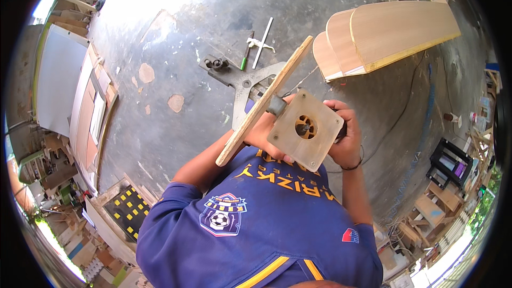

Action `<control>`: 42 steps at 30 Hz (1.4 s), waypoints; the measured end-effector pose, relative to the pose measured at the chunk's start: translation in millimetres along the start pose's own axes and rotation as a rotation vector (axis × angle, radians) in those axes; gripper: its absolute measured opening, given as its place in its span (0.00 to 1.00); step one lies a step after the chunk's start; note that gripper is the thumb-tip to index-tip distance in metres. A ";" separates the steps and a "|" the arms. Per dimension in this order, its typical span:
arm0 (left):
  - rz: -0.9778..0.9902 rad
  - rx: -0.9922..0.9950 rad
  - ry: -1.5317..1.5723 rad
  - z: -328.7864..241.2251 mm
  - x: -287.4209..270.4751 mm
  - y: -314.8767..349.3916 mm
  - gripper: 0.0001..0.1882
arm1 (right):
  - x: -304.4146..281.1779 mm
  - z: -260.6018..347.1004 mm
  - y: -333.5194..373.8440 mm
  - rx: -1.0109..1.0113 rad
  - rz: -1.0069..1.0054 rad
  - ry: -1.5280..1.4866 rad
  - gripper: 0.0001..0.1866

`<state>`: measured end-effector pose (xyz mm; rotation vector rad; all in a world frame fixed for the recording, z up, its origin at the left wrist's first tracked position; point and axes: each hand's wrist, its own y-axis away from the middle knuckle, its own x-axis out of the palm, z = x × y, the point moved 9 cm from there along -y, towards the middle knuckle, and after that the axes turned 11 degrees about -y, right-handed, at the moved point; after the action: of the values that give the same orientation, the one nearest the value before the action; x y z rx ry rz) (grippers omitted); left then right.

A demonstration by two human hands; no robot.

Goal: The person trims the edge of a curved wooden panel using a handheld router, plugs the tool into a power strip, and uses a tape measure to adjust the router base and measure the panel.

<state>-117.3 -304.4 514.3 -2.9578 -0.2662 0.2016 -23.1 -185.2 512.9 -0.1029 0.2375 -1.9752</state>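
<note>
Head view, both hands gripping router, base upturned

Curved wooden panels, green marker

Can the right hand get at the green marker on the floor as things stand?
Probably not: the right hand grips the router held at chest height, and the green marker lies on the floor beyond the router.

both hands hold an upturned router with a wooden fence.
</note>
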 end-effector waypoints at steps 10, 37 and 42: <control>0.053 -0.020 0.277 0.0 -44.1 2.1 0.50 | 17.8 42.9 -37.0 0.231 0.170 0.364 0.24; 0.023 -0.241 -0.048 -11.2 -111.1 -16.3 0.32 | -13.0 183.4 -75.7 0.118 -0.131 1.147 0.06; -0.100 -0.258 0.017 -10.3 -118.6 -2.4 0.32 | 22.6 169.8 -101.2 0.053 -0.024 1.126 0.05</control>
<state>-231.7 -325.8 538.9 -3.1878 -0.4695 0.1380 -92.2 -186.8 699.5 1.0631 0.8943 -1.8620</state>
